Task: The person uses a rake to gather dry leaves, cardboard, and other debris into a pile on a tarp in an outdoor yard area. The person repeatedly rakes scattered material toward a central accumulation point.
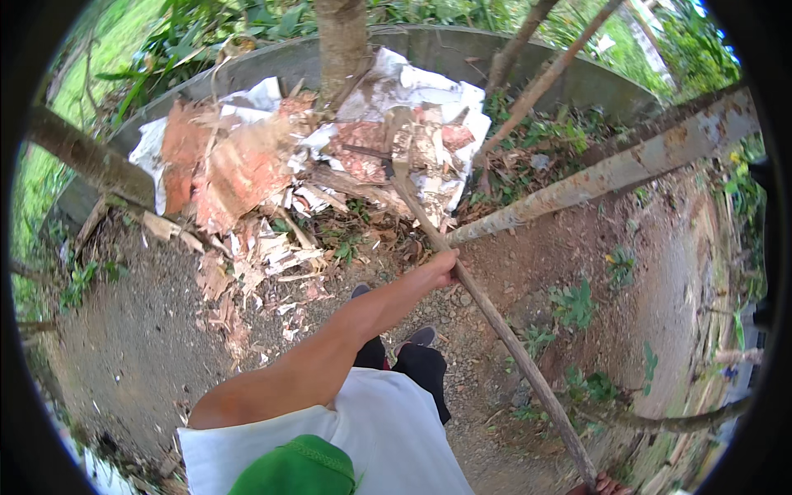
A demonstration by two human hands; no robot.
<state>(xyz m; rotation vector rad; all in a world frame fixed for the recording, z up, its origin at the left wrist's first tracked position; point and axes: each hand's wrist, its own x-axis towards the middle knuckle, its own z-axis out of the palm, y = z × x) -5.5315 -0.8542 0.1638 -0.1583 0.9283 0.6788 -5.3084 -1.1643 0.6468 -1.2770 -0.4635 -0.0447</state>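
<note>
My left hand grips the upper part of a long wooden handle out in front of me. At the bottom right edge, my right hand is closed around its near end, partly cut off by the picture's rim. The handle slants away to a dark metal head that lies against a heap of broken debris. Torn reddish-brown sheets, white sheet pieces and splintered wood make up this heap. How far the metal head reaches into the debris is hidden.
A low curved concrete wall runs behind the heap, beside a tree trunk. A rusty metal pole slants in from the right. Thin trunks lean nearby. Wood splinters litter the gravel ground, and small plants grow at right.
</note>
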